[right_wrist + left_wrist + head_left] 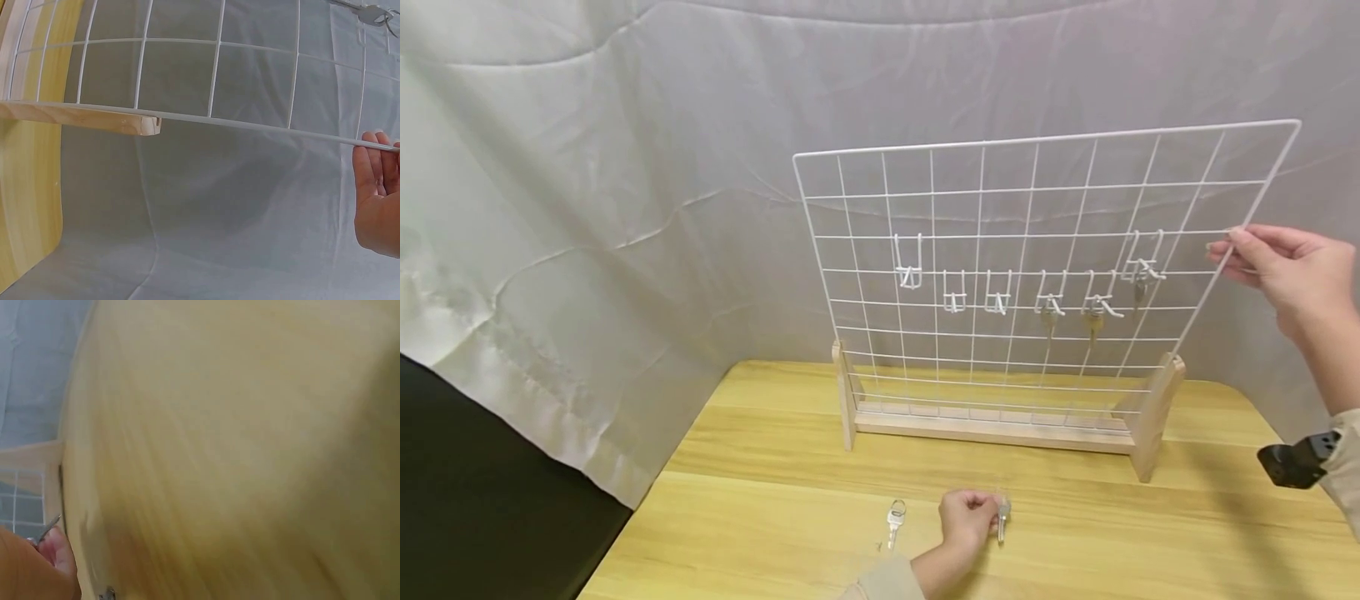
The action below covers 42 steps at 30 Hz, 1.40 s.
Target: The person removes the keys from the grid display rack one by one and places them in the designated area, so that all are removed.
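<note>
Low over the table front, my left hand (967, 523) pinches a silver key (1002, 523) between thumb and fingertips. In the left wrist view the key's shaft (50, 527) sticks out past the fingers of that hand (59, 553). A second silver key (895, 521) with a ring lies on the table to the left. My right hand (1296, 265) grips the right side wire of a white grid rack (955, 193); the right wrist view shows its fingers (365, 172) bent around that wire. Keys hang on three hooks at the rack's right, including a brass one (1094, 321).
The rack stands in a wooden base (992, 429) on the yellow wooden table (760, 467). White hooks (910, 275) without keys sit at the rack's left and middle. Grey cloth (715, 108) hangs behind and to the left.
</note>
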### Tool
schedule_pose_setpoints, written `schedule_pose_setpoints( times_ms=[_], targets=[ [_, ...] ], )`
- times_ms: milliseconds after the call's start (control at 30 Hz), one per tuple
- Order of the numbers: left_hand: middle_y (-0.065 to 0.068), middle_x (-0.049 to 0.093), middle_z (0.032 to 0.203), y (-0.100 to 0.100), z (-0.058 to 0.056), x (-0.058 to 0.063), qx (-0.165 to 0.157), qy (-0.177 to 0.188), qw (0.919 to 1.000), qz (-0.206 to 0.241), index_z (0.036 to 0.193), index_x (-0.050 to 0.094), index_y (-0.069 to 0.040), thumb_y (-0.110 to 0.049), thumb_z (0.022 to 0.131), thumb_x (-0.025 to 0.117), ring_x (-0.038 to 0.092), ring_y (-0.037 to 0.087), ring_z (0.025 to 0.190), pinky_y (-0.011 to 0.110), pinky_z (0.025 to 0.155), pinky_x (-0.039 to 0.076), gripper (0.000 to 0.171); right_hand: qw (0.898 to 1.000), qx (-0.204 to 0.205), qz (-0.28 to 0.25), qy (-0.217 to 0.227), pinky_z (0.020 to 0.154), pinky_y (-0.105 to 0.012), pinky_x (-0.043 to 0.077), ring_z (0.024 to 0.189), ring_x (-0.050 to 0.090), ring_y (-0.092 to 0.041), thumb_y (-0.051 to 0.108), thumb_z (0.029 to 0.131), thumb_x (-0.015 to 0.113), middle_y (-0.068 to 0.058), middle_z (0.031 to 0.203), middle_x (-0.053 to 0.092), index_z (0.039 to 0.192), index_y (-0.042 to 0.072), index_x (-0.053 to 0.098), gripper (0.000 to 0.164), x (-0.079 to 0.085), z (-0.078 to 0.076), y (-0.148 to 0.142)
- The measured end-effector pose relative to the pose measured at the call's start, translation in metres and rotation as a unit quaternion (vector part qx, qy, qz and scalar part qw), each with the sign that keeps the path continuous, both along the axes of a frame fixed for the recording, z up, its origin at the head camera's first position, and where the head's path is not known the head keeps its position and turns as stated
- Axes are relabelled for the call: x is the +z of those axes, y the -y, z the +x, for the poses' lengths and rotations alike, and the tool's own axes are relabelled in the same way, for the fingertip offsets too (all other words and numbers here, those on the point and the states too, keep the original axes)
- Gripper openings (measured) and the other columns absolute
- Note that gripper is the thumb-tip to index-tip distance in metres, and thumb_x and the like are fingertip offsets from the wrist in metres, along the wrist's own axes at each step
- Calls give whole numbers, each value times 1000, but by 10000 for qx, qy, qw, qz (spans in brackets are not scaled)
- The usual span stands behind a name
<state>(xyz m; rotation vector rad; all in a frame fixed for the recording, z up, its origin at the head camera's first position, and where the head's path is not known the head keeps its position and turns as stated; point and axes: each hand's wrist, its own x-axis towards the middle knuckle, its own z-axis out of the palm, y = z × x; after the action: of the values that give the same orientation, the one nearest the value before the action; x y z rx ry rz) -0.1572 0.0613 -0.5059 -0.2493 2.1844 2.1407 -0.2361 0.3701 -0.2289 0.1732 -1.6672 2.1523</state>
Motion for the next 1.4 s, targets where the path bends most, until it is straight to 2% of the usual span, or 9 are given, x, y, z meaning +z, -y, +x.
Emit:
schedule_pose_setpoints(
  times_ms=[200, 400, 700, 833, 1033, 1167, 1267, 1333, 1400],
  targets=[
    [9, 68, 62, 1, 7, -3, -275, -107, 9963, -809, 68, 67, 3, 8, 76, 65, 60, 7, 44, 19, 44, 54, 10, 9998, -131, 68, 149, 56, -17, 56, 62, 69, -8, 9, 80, 69, 0, 66, 72, 81, 8, 72, 3, 1, -1, 0],
    [6, 62, 50, -2, 8, -2, -396, -116, 9932, -1085, 62, 65, 0, 6, 75, 67, 52, 3, 38, 18, 40, 51, 15, 9998, -106, 29, 151, 56, -17, 56, 62, 69, -8, 8, 80, 69, -1, 66, 72, 81, 8, 72, 3, 3, -2, -1],
    [6, 61, 46, 4, 10, -3, -843, -203, 9836, -1583, 57, 62, 1, 6, 76, 66, 47, 3, 32, 18, 36, 49, 21, 9994, -46, 29, 346, 58, -18, 56, 63, 69, -9, 9, 78, 72, -1, 68, 72, 82, 8, 72, 4, 3, -1, 2],
    [5, 61, 45, 5, 10, -4, -990, -209, 9772, -1866, 56, 62, 0, 5, 76, 68, 50, 6, 32, 18, 35, 48, 21, 9991, -98, 81, 406, 57, -18, 56, 63, 69, -8, 9, 79, 70, 0, 67, 72, 81, 9, 72, 3, 3, -1, 3],
    [4, 56, 40, 5, 10, -1, -1157, -321, 9614, -2477, 50, 58, -2, 2, 74, 71, 54, 12, 31, 15, 32, 45, 28, 9990, -145, 83, 403, 57, -18, 56, 62, 69, -8, 10, 79, 70, 0, 67, 72, 81, 10, 72, 3, 2, 0, 2],
    [1, 53, 38, 7, 10, 3, -1255, -409, 9470, -2929, 47, 50, -6, -3, 75, 73, 52, 11, 30, 13, 31, 42, 36, 9992, -147, 48, 381, 56, -18, 56, 61, 69, -9, 10, 79, 71, -1, 66, 72, 81, 10, 72, 3, 2, 0, 1],
    [4, 55, 39, 12, 8, 9, -1449, -533, 9361, -3160, 47, 51, -4, -7, 77, 73, 51, 10, 29, 13, 29, 38, 36, 9994, -140, 67, 318, 56, -18, 56, 61, 69, -9, 10, 78, 71, -1, 66, 72, 81, 9, 72, 3, 2, 0, 0],
    [6, 56, 41, 17, 4, 15, -1583, -660, 9339, -3137, 48, 53, -3, -8, 78, 71, 49, 10, 28, 12, 29, 37, 35, 9995, -140, 103, 273, 57, -18, 56, 62, 69, -8, 10, 79, 70, -1, 66, 72, 80, 9, 72, 2, 1, 1, 0],
    [8, 58, 44, 22, -1, 23, -1713, -796, 9379, -2908, 51, 55, -1, -6, 80, 69, 50, 11, 30, 12, 29, 37, 32, 9994, -186, 167, 244, 56, -17, 56, 62, 69, -7, 11, 80, 70, 0, 66, 72, 80, 9, 72, 3, 1, 1, -1]
  ],
)
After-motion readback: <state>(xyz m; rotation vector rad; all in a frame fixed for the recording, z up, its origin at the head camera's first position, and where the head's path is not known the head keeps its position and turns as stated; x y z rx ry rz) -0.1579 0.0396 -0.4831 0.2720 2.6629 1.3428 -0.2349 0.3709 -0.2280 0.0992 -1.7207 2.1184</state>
